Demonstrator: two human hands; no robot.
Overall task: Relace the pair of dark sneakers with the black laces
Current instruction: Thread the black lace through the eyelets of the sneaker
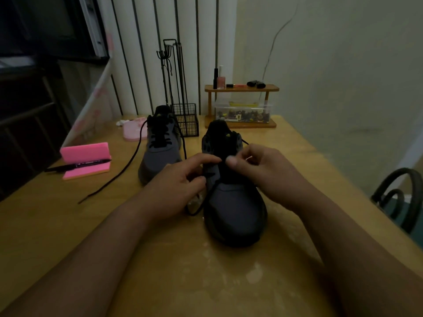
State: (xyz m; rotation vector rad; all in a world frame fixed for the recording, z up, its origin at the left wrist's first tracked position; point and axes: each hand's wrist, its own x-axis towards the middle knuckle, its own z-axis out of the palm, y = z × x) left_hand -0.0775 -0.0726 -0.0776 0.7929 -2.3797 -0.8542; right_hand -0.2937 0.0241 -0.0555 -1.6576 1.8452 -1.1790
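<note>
Two dark grey sneakers stand on the wooden table, toes toward me. The near sneaker [233, 209] is in the middle, under both hands. My left hand [178, 191] pinches its black lace [203, 202] at the left eyelets, and a loop of that lace hangs down beside the toe. My right hand [263, 170] pinches the lace over the tongue on the right side. The far sneaker [160, 147] stands to the left and is laced partway. Its long loose lace [119, 175] trails left across the table.
A pink foam holder [85, 160] with a black marker lies at the left. A black wire basket [185, 120] and a wooden shelf [240, 89] with small bottles stand behind the shoes. A dark chair back [398, 197] is at the right edge.
</note>
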